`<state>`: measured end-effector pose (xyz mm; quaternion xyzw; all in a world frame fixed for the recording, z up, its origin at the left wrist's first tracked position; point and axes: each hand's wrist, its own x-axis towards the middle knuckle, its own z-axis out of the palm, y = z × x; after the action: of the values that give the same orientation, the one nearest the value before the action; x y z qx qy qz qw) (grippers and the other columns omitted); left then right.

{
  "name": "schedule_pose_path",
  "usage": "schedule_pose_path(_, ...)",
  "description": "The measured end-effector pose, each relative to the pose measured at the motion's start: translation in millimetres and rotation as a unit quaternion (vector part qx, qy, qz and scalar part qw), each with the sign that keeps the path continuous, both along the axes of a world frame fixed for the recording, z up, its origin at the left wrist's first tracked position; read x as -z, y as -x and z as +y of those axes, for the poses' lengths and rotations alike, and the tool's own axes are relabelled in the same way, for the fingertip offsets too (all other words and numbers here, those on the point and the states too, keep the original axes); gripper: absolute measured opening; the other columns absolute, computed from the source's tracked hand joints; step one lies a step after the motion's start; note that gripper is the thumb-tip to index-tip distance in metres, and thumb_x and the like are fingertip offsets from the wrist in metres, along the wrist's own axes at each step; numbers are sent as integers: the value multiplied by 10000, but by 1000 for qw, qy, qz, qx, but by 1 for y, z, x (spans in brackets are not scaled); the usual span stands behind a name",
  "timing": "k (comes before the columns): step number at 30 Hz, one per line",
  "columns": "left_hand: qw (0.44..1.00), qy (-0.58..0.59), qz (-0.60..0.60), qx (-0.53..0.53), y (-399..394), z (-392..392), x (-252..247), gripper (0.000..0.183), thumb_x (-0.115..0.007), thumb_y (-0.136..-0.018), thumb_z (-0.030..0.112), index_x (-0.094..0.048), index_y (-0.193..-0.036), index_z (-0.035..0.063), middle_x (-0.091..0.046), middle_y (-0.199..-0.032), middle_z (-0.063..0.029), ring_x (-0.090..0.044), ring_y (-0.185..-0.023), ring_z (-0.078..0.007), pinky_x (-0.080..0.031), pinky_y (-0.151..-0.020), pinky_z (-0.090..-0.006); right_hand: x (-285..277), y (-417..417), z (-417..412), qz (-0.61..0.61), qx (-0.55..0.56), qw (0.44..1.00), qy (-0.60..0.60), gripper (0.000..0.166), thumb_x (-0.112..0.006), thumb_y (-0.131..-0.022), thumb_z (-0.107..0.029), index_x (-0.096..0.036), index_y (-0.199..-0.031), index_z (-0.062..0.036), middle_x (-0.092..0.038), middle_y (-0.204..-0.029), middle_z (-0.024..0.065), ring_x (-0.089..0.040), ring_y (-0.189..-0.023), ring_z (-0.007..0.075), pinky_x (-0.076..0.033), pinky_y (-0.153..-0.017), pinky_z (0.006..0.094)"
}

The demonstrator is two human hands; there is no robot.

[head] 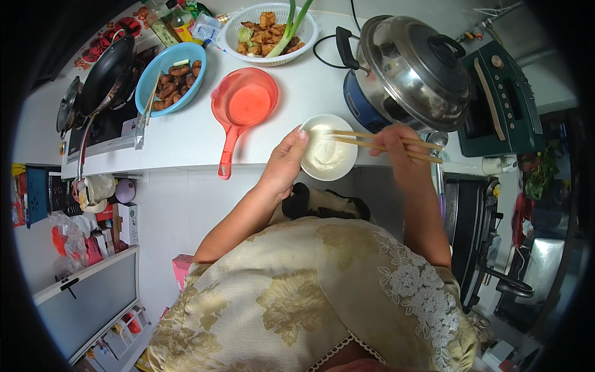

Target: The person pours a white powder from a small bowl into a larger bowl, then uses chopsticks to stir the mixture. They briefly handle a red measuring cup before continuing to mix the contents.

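Observation:
My left hand (287,160) grips the side of a small white bowl (349,165), thumb on the rim, at the counter's front edge. Inside lies a creamy white paste or batter (325,153). A pair of wooden chopsticks (413,148) is held in my right hand (397,151), their tips over the mixture; that hand is slightly blurred. Left of the bowl a red plastic ladle (251,102) rests on the counter, its handle reaching past the front edge.
A blue basin (142,90) with browned pieces and chopsticks, and a white colander (223,39) holding fried chunks and scallion, stand behind. A large lidded steel pot (399,69) and a green oven (502,102) occupy the right. A black wok (104,69) is far left.

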<state>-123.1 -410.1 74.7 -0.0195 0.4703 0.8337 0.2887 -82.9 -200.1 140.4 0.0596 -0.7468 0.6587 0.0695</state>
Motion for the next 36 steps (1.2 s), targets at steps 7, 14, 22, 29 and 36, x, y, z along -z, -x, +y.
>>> schedule_pose_path(7,1000,12,-20,-20,-1,0,1,452,-431,-966,361,-463,-1286,44,-561,-1180,-57,-503,-1090,-119,-381,-950,-277,-4,-3,-7,-20,-39,998,-40,153,-493,-924,-138,-562,-869,-14,-591,-779,57,-586,-693,121,-477,-644,248)
schedule_pose_path(14,1000,-18,-4,-3,3,-3,6,456,-434,-964,366,-464,-1283,42,-556,-1187,-58,-488,-1111,-121,-375,-959,-284,-9,-8,-6,-27,-61,995,-71,166,-503,-926,-148,-564,-858,-9,-587,-779,59,-577,-692,113,-472,-651,240)
schedule_pose_path(22,1000,-5,1,-4,8,-7,10,484,-448,-957,375,-441,-1307,42,-540,-1217,-63,-477,-1135,-135,-356,-976,-283,-7,-8,-2,-27,-52,996,-60,178,-494,-931,-150,-566,-852,-9,-576,-780,72,-576,-692,129,-460,-650,249)
schedule_pose_path(29,1000,0,-15,-15,7,-2,4,465,-440,-960,373,-458,-1288,44,-558,-1178,-60,-492,-1097,-125,-374,-950,-285,-2,-3,4,26,-9,993,-110,175,-523,-909,-155,-586,-828,-13,-591,-762,80,-566,-671,148,-454,-638,275)
schedule_pose_path(36,1000,-1,-19,-17,7,1,4,437,-426,-967,364,-477,-1258,42,-567,-1152,-58,-513,-1065,-122,-402,-923,-285,-11,10,-14,82,14,979,-188,161,-562,-885,-151,-619,-828,-12,-582,-701,70,-555,-646,151,-446,-599,280)
